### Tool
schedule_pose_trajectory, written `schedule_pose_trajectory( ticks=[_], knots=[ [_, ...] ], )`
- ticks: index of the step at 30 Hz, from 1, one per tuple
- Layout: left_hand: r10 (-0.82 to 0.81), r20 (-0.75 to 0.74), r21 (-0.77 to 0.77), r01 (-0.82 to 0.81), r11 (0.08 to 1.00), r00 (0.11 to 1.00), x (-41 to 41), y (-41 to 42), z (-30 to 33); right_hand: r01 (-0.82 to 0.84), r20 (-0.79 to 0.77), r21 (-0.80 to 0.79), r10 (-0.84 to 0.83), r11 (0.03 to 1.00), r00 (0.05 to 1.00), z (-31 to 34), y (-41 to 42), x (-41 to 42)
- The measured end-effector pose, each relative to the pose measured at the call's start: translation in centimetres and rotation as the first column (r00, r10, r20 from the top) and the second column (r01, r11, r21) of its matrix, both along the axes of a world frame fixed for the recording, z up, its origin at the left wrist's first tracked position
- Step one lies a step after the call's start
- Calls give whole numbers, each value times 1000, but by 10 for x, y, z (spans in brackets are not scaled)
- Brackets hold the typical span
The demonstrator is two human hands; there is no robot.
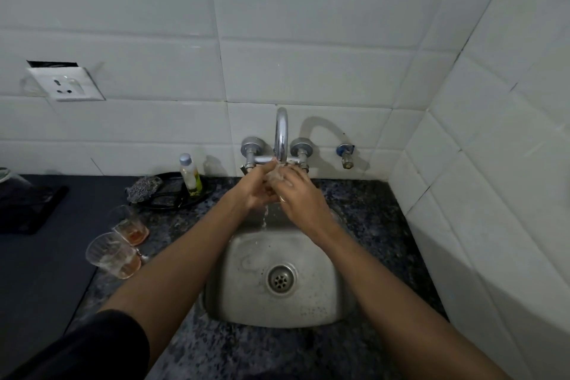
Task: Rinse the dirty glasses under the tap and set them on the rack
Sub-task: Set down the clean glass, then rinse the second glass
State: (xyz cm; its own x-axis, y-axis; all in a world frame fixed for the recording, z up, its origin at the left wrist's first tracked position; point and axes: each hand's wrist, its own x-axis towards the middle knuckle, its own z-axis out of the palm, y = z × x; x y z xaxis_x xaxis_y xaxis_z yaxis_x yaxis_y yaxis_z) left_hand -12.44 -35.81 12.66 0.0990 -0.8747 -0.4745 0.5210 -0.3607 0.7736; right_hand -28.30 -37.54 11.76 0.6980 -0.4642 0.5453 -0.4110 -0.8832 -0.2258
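Both hands met under the tap (pixel 281 133) above the sink (pixel 311 311). The left hand (pixel 257 191) and right hand (pixel 297 194) curled their fingers around a clear glass (pixel 275 176) held in the running water. Two dirty glasses (pixel 121 244) stood on the tabletop (pixel 364 207), left of the sink.

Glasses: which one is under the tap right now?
The glass held in both hands, left hand and right hand, under the tap. The other two glasses stand unrinsed on the counter left of the sink.
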Motion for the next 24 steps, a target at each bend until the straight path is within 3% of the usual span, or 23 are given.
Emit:
schedule_pose_trajectory(
  ticks=[2,4,6,7,8,10,12,13,14,16,17,18,19,20,22,23,24],
  knots=[
    [23,40,31,-25,999,999,2,-1,-1,-4,-7,29,5,1000,1000,-7,-2,0],
    [69,-23,-14,-69,998,997,2,-1,-4,33,166,363,-100,931,981,-8,1,6],
    [102,-128,-84,-113,990,987,0,2,-5,16,265,717,-294,697,918,-7,0,13],
    [117,-156,-105,-135,985,981,1,2,-8,-16,269,814,-352,580,897,-6,-2,15],
    [125,-160,-114,-144,983,979,2,1,-10,-26,271,833,-367,552,890,-7,-3,15],
    [97,-117,-112,-110,988,988,3,2,-11,47,281,675,-316,737,906,-7,0,10],
    [46,-50,-94,-51,994,998,4,2,-9,98,228,367,-191,925,955,-13,2,5],
    [33,-21,-82,-35,996,999,4,1,-8,86,198,268,-142,959,970,-15,2,3],
    [31,8,-77,-30,997,999,4,2,-7,69,200,292,-131,954,971,-18,1,3],
    [42,26,-99,-39,994,999,6,2,-7,25,273,596,-232,802,933,-16,4,4],
    [56,6,-126,-55,991,998,6,3,-7,-15,283,779,-330,627,901,-12,5,5],
    [74,-16,-154,-75,985,997,6,3,-8,-94,265,916,-412,390,872,-9,5,6],
    [83,-24,-188,-86,978,996,6,3,-10,-194,250,967,-463,167,850,-7,5,6],
    [82,2,-222,-79,972,997,4,5,-11,-274,258,961,-494,40,830,-6,5,6],
    [102,209,-294,-37,955,973,2,11,-13,-330,290,944,-540,23,790,-9,1,3],
    [122,398,-334,20,942,909,3,15,-14,-334,299,942,-551,40,779,-9,0,1],
    [144,605,-366,113,923,783,7,19,-17,-319,291,946,-556,48,778,-12,-3,-1]
  ],
)
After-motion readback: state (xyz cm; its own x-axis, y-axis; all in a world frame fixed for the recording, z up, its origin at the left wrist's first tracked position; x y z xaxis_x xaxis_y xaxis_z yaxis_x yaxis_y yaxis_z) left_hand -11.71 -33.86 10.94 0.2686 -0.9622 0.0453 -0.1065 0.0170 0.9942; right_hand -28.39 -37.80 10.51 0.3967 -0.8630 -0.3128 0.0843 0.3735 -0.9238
